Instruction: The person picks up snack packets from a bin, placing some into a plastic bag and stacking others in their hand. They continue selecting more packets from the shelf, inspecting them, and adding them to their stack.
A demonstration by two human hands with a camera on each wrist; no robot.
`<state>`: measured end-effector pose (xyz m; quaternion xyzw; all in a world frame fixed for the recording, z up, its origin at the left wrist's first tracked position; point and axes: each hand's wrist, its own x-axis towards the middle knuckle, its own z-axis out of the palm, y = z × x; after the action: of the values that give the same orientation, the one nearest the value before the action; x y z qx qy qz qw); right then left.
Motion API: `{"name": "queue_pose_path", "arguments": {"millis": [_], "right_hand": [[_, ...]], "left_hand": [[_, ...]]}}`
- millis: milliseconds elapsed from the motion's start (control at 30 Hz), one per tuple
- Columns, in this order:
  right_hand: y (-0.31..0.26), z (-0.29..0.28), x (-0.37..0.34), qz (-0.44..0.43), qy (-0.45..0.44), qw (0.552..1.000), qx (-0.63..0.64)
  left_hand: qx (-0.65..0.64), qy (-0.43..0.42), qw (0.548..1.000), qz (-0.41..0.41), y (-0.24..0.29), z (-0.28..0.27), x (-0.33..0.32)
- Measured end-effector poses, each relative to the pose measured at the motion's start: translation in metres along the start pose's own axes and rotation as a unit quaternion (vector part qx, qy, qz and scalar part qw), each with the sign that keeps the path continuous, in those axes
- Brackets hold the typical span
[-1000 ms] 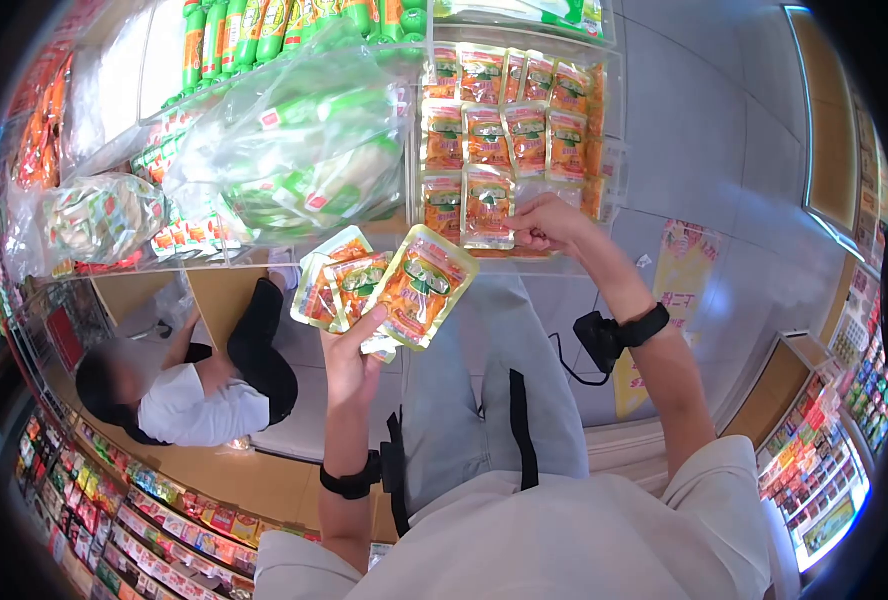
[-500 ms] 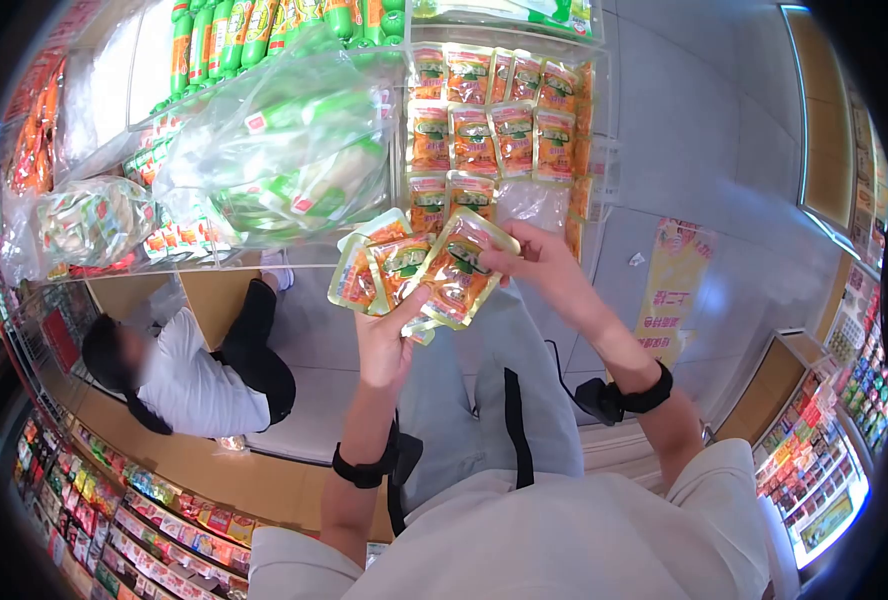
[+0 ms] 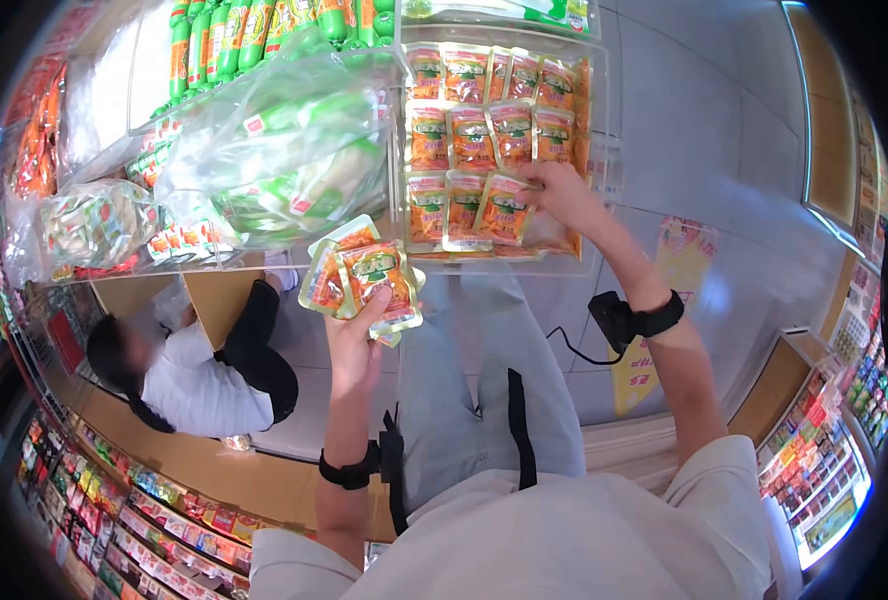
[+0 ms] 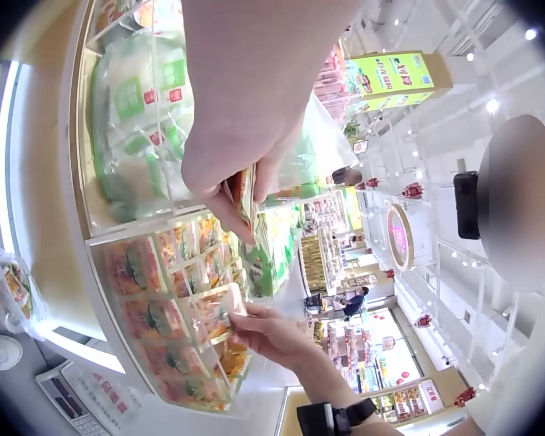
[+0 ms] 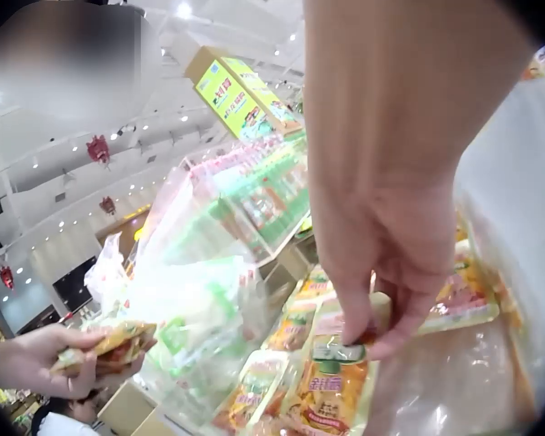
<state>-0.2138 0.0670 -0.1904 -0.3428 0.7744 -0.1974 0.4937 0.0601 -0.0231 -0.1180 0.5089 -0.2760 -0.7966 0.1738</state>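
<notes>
In the head view the left hand grips several fanned orange-and-gold packets, thumb across the front one, in front of the display bin. The right hand pinches the upper right corner of one packet, which lies tilted in the bin's front row. Its thumb and fingers close on that packet's top edge in the right wrist view. Beside it, more packets lie in rows. The left wrist view shows the left hand from behind, its packets edge-on.
The clear bin's front wall faces the person. To its left are a large plastic bag of green-and-white packages and green tube-shaped packages. A person in a white shirt is low at the left, by shelves of goods.
The right hand has moved from the held packets back to the bin, with a packet now in its pinch there. The left hand, with its packets, has shifted left and slightly down.
</notes>
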Motion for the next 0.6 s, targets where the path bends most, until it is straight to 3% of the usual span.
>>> {"name": "queue_pose_path", "arguments": {"millis": [33,133,233,333,433,533,600], "right_hand": [[0.001,0.007,0.004,0.005,-0.008,0.996,-0.09],[0.014,0.028,0.005,-0.08,0.111,0.978,-0.161],[0.017,0.028,0.0,-0.097,0.125,0.976,-0.148],[0.021,0.024,0.002,-0.087,0.114,0.98,-0.141],[0.013,0.035,-0.003,-0.067,0.209,0.958,-0.184],[-0.003,0.04,-0.008,-0.001,0.217,0.944,-0.249],[-0.007,0.035,-0.014,-0.005,0.234,0.939,-0.252]], "left_hand": [[-0.002,-0.002,1.0,0.005,0.0,0.002,-0.001],[-0.009,-0.006,1.0,0.006,-0.002,0.004,-0.001],[-0.012,-0.01,1.0,-0.005,-0.004,0.006,-0.002],[-0.02,-0.017,1.0,-0.007,-0.007,0.006,-0.002],[-0.023,-0.014,1.0,-0.006,-0.01,0.007,-0.002],[-0.006,-0.024,1.0,-0.005,-0.01,0.008,-0.002],[-0.012,-0.03,0.999,-0.014,-0.009,0.01,-0.001]]}}
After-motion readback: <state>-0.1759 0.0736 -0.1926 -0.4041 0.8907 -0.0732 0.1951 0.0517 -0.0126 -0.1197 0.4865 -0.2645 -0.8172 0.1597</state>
